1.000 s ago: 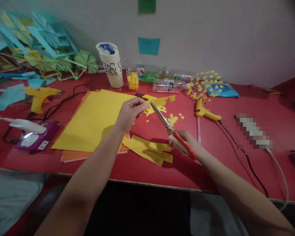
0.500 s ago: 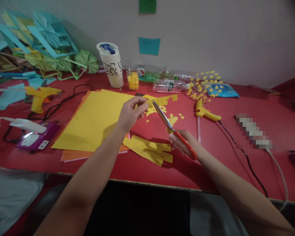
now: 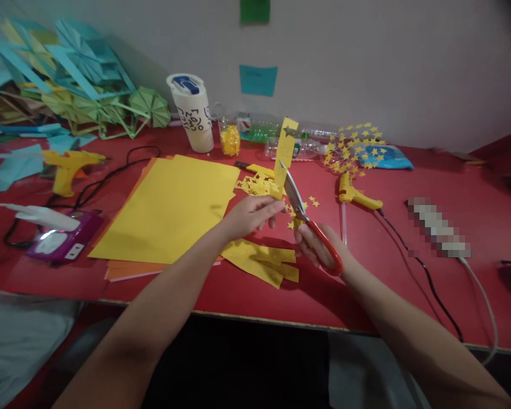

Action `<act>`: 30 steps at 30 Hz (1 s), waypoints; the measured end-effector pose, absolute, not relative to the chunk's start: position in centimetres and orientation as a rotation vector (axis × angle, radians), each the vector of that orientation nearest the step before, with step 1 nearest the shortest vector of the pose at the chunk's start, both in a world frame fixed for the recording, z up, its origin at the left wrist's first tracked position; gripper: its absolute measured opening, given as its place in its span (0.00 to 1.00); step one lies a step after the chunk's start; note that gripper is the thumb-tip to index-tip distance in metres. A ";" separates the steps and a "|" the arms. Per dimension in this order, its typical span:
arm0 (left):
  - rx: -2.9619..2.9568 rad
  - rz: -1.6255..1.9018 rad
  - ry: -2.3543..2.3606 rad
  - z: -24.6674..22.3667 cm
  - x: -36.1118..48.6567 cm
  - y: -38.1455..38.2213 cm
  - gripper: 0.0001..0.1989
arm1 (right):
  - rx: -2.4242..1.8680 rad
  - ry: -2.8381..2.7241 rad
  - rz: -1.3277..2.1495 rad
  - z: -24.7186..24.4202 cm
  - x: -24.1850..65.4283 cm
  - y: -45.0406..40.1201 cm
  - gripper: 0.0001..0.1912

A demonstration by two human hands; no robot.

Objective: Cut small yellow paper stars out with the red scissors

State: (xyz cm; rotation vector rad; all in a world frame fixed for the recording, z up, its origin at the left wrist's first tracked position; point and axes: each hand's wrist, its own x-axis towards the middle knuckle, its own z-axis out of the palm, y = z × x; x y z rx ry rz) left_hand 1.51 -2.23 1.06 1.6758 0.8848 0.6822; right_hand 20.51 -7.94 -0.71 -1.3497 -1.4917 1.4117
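Observation:
My left hand (image 3: 258,216) pinches the lower end of a yellow paper strip (image 3: 284,153), which stands upright and has a star-shaped hole near its top. In my right hand (image 3: 313,241) is a pair of scissors (image 3: 323,238) with red handles, its blades pointing up and left beside the strip's edge. Whether the blades touch the paper I cannot tell. Small yellow paper stars (image 3: 313,201) and punched scraps (image 3: 255,184) lie behind my hands. Cut yellow strips (image 3: 259,261) rest on the red table in front of them.
A stack of yellow sheets (image 3: 166,204) covers orange ones at the left. Yellow glue guns stand left (image 3: 68,167) and right (image 3: 357,196), with cords trailing. Behind are a white tumbler (image 3: 191,113), a cup of yellow pieces (image 3: 230,139), plastic bottles (image 3: 292,149) and a cutter (image 3: 253,168).
My left hand has moved right and toward me, turning the strip from nearly level to upright. My right hand with the scissors has hardly moved.

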 end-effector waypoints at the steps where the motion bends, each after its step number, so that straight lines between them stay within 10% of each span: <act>1: 1.661 0.643 0.895 1.0 1.6 -2.2 0.21 | -1.349 -1.499 1.416 -0.7 20.5 -8.0 0.25; 30: 1.071 1.349 0.859 1.0 0.4 -0.4 0.05 | -1.478 -1.701 1.309 -0.7 20.5 -8.2 0.25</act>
